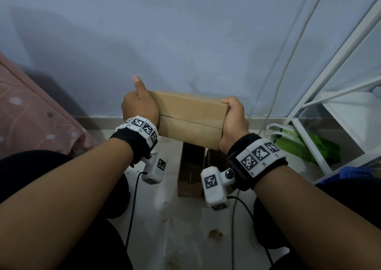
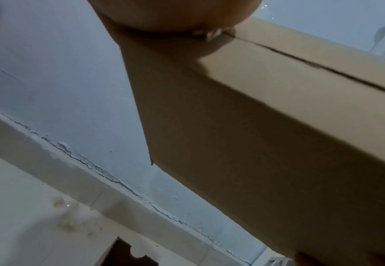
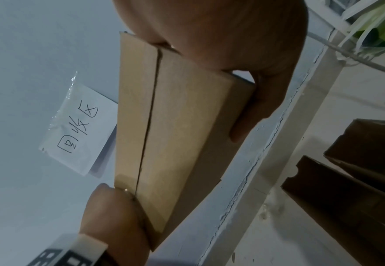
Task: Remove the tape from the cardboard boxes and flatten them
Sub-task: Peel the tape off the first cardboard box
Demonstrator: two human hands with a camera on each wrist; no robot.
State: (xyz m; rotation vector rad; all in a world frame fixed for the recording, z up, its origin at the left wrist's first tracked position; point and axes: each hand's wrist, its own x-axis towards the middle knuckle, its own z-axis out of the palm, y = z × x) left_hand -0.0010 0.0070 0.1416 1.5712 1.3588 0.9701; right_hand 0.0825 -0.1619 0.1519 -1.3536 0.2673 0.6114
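A long brown cardboard box (image 1: pixel 189 109) is held level in the air in front of the blue wall. Its closed flaps meet in a seam (image 1: pixel 189 119) along the face turned to me. My left hand (image 1: pixel 140 107) grips the left end, thumb sticking up, its fingers hidden behind the box. My right hand (image 1: pixel 233 121) grips the right end, thumb on the top edge. In the right wrist view its fingers (image 3: pixel 243 126) wrap the back of the box (image 3: pixel 175 135). The left wrist view shows my palm (image 2: pixel 175 14) pressed on the box's end (image 2: pixel 277 126).
Two more cardboard boxes (image 1: pixel 190 166) lie on the pale floor below the held one. A white metal rack (image 1: pixel 329 104) with a green bag (image 1: pixel 305 146) stands at the right. A pink cloth (image 1: pixel 31 115) is at the left. A cable (image 1: pixel 288 63) hangs down the wall.
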